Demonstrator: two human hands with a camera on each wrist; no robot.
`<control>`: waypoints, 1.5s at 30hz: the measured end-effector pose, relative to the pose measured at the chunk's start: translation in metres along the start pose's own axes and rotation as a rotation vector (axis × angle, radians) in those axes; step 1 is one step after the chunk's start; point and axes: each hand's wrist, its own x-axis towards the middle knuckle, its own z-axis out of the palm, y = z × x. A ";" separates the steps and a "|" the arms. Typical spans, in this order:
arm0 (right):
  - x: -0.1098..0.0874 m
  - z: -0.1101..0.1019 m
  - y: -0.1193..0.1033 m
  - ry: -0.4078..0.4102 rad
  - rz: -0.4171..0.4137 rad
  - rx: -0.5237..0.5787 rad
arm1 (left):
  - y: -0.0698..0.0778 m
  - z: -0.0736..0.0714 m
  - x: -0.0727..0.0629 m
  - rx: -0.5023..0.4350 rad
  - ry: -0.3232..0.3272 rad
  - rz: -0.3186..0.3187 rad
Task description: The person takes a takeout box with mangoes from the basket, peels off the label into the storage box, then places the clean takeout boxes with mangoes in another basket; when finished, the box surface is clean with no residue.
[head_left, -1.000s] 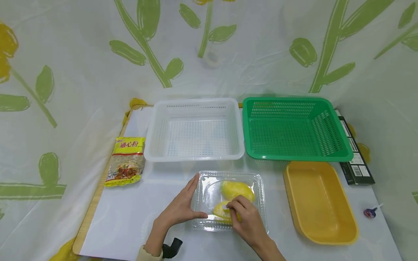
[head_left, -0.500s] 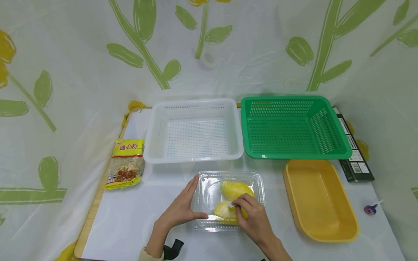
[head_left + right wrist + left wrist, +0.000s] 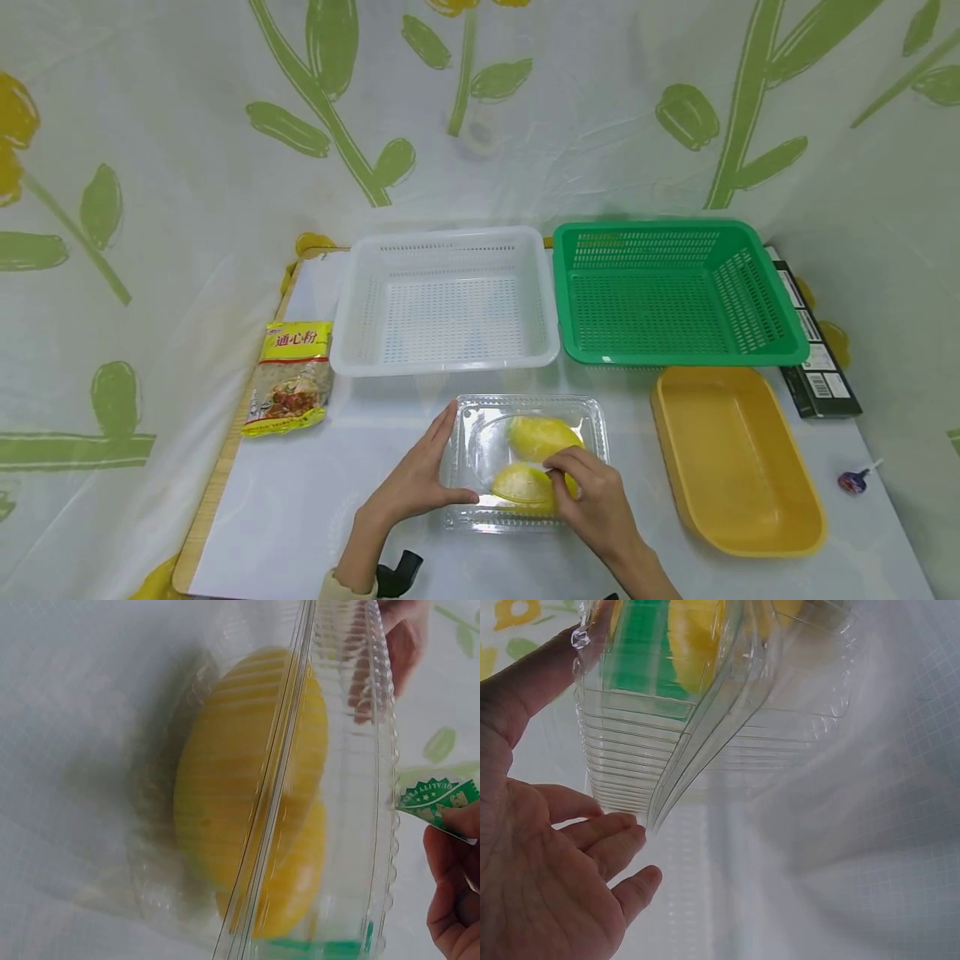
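A clear plastic clamshell box lies closed near the table's front edge, two yellow mangoes inside. The far mango and the near mango show through the lid. My left hand rests along the box's left side, thumb and forefinger spread apart at its front and back. Over the lid's right part, my right hand pinches a green sticker between thumb and forefinger. One pointed end of the sticker meets the lid's edge in the right wrist view; my fingers mostly hide it in the head view.
Behind the box stand a white basket and a green basket. A yellow tray is at right, with a lollipop beyond it. A macaroni bag lies left; a black box is by the right edge.
My right hand has moved right across the lid, drawing the pinched sticker with it and uncovering more of the near mango. The left hand and the box have stayed put.
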 end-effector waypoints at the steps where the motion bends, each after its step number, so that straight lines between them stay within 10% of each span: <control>1: 0.000 -0.001 0.001 0.001 0.004 0.005 | 0.000 0.000 0.000 -0.001 0.001 0.000; 45: -0.006 -0.070 0.056 0.211 0.198 -0.225 | 0.001 0.001 0.001 -0.004 0.007 -0.009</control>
